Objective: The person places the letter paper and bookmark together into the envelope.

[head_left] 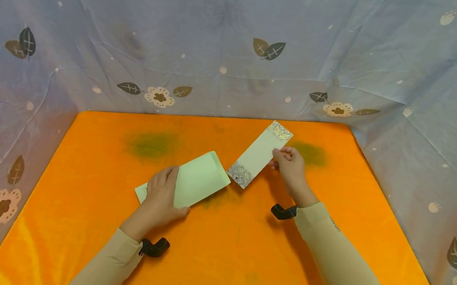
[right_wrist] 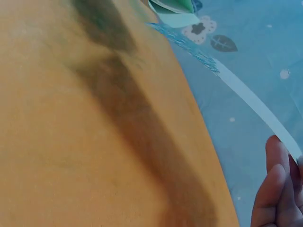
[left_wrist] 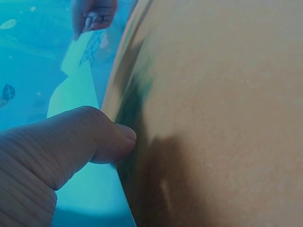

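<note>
In the head view my left hand (head_left: 160, 195) grips a pale green envelope (head_left: 200, 181) across its left part, its thumb at the near edge. Held above the table, the envelope slants up to the right. My right hand (head_left: 292, 167) pinches the right edge of a long pale card (head_left: 261, 152) with grey, glittery patterned ends. The card's lower end lies close to the envelope's right end; whether they touch I cannot tell. In the right wrist view the envelope (right_wrist: 177, 19) shows a gap at its end, and the card (right_wrist: 255, 101) bows slightly.
An orange cloth covers the table (head_left: 217, 260), with dark greenish patches (head_left: 151, 144) near its far side. Grey-blue curtains (head_left: 222, 32) printed with leaves and flowers hang behind and at both sides. A black wrist camera (head_left: 155, 247) sits at my left cuff, another (head_left: 284, 211) at the right.
</note>
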Action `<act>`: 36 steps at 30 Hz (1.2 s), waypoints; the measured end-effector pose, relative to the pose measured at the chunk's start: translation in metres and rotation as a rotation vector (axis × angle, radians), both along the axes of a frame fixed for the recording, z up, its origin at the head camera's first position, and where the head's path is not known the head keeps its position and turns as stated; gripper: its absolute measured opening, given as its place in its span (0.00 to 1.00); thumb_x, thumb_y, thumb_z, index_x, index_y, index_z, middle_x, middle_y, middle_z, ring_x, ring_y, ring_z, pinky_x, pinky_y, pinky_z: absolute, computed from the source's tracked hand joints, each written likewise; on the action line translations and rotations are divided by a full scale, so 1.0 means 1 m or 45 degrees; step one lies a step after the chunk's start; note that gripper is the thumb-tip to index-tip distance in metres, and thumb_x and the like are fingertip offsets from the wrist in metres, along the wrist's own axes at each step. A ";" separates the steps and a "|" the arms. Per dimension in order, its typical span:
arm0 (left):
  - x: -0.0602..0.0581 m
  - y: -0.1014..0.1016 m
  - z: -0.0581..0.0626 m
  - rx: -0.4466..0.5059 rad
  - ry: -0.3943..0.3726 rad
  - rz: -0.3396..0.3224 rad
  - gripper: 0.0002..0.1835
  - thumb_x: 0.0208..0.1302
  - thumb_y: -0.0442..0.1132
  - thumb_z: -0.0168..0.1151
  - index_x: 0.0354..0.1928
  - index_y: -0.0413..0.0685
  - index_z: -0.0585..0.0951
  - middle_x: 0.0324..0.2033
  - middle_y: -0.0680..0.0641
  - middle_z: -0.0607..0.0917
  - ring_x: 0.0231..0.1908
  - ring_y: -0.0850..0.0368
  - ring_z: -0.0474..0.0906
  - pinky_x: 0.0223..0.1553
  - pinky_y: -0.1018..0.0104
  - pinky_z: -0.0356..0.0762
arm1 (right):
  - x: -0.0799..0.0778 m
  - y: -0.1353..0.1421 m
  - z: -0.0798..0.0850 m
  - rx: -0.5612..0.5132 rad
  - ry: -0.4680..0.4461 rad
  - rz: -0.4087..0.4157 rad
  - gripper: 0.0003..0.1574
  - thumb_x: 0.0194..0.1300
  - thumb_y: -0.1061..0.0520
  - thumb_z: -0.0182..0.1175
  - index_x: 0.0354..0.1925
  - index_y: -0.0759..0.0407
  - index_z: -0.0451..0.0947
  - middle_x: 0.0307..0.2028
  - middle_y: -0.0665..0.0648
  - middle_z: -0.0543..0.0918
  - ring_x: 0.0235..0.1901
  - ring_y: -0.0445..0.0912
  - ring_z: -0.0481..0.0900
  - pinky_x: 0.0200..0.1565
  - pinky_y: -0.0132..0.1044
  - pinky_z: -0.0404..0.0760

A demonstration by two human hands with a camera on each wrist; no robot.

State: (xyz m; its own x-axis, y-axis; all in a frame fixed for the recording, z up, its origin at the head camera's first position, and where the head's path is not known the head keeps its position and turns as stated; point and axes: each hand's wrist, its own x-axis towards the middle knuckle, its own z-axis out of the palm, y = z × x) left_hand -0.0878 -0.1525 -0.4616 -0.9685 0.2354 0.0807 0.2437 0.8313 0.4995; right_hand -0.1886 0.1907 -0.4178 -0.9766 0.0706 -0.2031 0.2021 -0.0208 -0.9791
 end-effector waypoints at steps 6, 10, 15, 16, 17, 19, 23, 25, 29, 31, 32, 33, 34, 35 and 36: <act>0.000 0.001 0.000 0.004 0.006 0.003 0.60 0.46 0.53 0.75 0.73 0.35 0.50 0.68 0.32 0.55 0.65 0.33 0.49 0.65 0.39 0.42 | 0.005 0.000 0.006 -0.030 0.055 -0.059 0.17 0.72 0.56 0.54 0.52 0.63 0.62 0.39 0.59 0.79 0.40 0.59 0.80 0.49 0.48 0.78; 0.001 0.001 0.000 0.002 -0.005 0.003 0.60 0.46 0.53 0.75 0.74 0.36 0.50 0.68 0.32 0.54 0.66 0.33 0.48 0.65 0.39 0.42 | 0.001 0.003 -0.006 -0.065 0.071 -0.076 0.19 0.72 0.54 0.54 0.54 0.60 0.61 0.41 0.59 0.78 0.42 0.60 0.79 0.51 0.50 0.77; 0.000 0.001 0.000 0.013 -0.018 -0.005 0.60 0.47 0.53 0.75 0.74 0.36 0.49 0.69 0.33 0.54 0.66 0.33 0.48 0.65 0.38 0.42 | -0.003 0.002 -0.020 -0.108 0.073 -0.087 0.20 0.70 0.51 0.57 0.51 0.57 0.61 0.40 0.59 0.78 0.42 0.60 0.80 0.53 0.49 0.77; 0.001 0.001 0.001 0.015 -0.021 -0.006 0.60 0.47 0.53 0.75 0.74 0.36 0.49 0.69 0.33 0.54 0.66 0.33 0.48 0.65 0.38 0.42 | -0.003 0.000 -0.021 -0.110 0.070 -0.086 0.20 0.70 0.51 0.57 0.50 0.57 0.61 0.40 0.58 0.78 0.42 0.60 0.80 0.53 0.49 0.77; 0.001 0.001 0.001 0.018 -0.023 -0.007 0.60 0.47 0.53 0.75 0.74 0.36 0.49 0.69 0.33 0.54 0.66 0.33 0.48 0.65 0.38 0.42 | -0.002 -0.001 -0.021 -0.109 0.068 -0.084 0.20 0.70 0.50 0.57 0.50 0.56 0.60 0.40 0.58 0.78 0.42 0.59 0.80 0.53 0.49 0.77; 0.001 0.002 0.002 0.019 -0.026 -0.007 0.60 0.47 0.54 0.75 0.74 0.36 0.49 0.69 0.33 0.54 0.66 0.33 0.48 0.65 0.38 0.42 | -0.002 -0.004 -0.021 -0.116 0.074 -0.079 0.20 0.70 0.50 0.57 0.49 0.56 0.60 0.40 0.58 0.78 0.42 0.59 0.81 0.53 0.48 0.77; 0.000 0.002 0.002 0.018 -0.026 -0.006 0.60 0.47 0.54 0.75 0.74 0.36 0.49 0.68 0.33 0.54 0.66 0.33 0.48 0.65 0.38 0.42 | 0.000 -0.009 -0.021 -0.133 0.088 -0.074 0.19 0.70 0.51 0.57 0.49 0.56 0.60 0.40 0.58 0.79 0.39 0.56 0.82 0.52 0.48 0.78; 0.000 0.002 0.002 0.019 -0.024 -0.008 0.60 0.47 0.54 0.75 0.74 0.36 0.49 0.68 0.33 0.54 0.66 0.34 0.48 0.65 0.38 0.42 | 0.001 -0.011 -0.020 -0.144 0.086 -0.065 0.18 0.70 0.51 0.57 0.48 0.57 0.60 0.39 0.58 0.79 0.38 0.55 0.82 0.53 0.50 0.77; 0.000 0.003 0.002 0.022 -0.019 -0.011 0.60 0.47 0.54 0.75 0.74 0.36 0.49 0.68 0.33 0.54 0.67 0.34 0.48 0.65 0.38 0.41 | 0.003 -0.014 -0.018 -0.171 0.061 -0.050 0.17 0.70 0.53 0.57 0.47 0.57 0.59 0.37 0.58 0.79 0.38 0.56 0.82 0.54 0.52 0.75; 0.000 0.003 0.002 0.025 -0.019 -0.011 0.61 0.47 0.54 0.75 0.74 0.36 0.49 0.68 0.33 0.53 0.67 0.34 0.48 0.66 0.38 0.41 | 0.004 -0.016 -0.015 -0.183 0.054 -0.041 0.16 0.71 0.55 0.56 0.46 0.58 0.59 0.36 0.58 0.79 0.39 0.58 0.81 0.54 0.53 0.75; 0.000 0.003 0.002 0.028 -0.018 -0.010 0.61 0.47 0.54 0.75 0.74 0.36 0.49 0.68 0.33 0.53 0.67 0.34 0.48 0.66 0.38 0.41 | 0.005 -0.017 -0.013 -0.192 0.051 -0.037 0.16 0.71 0.55 0.56 0.46 0.58 0.59 0.36 0.59 0.79 0.39 0.58 0.81 0.54 0.53 0.75; 0.000 0.003 0.002 0.030 -0.018 -0.009 0.61 0.46 0.53 0.75 0.74 0.36 0.49 0.68 0.33 0.53 0.67 0.34 0.48 0.66 0.38 0.41 | 0.007 -0.018 -0.011 -0.194 0.048 -0.027 0.15 0.71 0.56 0.56 0.46 0.59 0.59 0.37 0.59 0.79 0.39 0.59 0.81 0.55 0.53 0.75; 0.000 0.003 0.002 0.032 -0.016 -0.007 0.61 0.46 0.53 0.75 0.74 0.36 0.49 0.68 0.33 0.54 0.67 0.34 0.48 0.66 0.38 0.41 | 0.008 -0.019 -0.010 -0.194 0.047 -0.020 0.15 0.71 0.57 0.55 0.46 0.59 0.59 0.37 0.59 0.79 0.39 0.58 0.81 0.55 0.53 0.75; 0.000 0.003 0.002 0.032 -0.015 -0.006 0.61 0.46 0.53 0.75 0.74 0.35 0.49 0.68 0.33 0.54 0.67 0.34 0.48 0.66 0.38 0.41 | 0.009 -0.020 -0.008 -0.198 0.045 -0.015 0.15 0.71 0.57 0.55 0.46 0.60 0.59 0.37 0.59 0.79 0.37 0.56 0.82 0.54 0.53 0.75; 0.000 0.003 0.002 0.031 -0.013 -0.003 0.61 0.46 0.53 0.75 0.74 0.36 0.49 0.68 0.33 0.54 0.67 0.34 0.48 0.66 0.39 0.41 | 0.010 -0.021 -0.007 -0.198 0.043 -0.008 0.14 0.72 0.57 0.55 0.46 0.60 0.59 0.37 0.59 0.79 0.36 0.54 0.82 0.54 0.53 0.75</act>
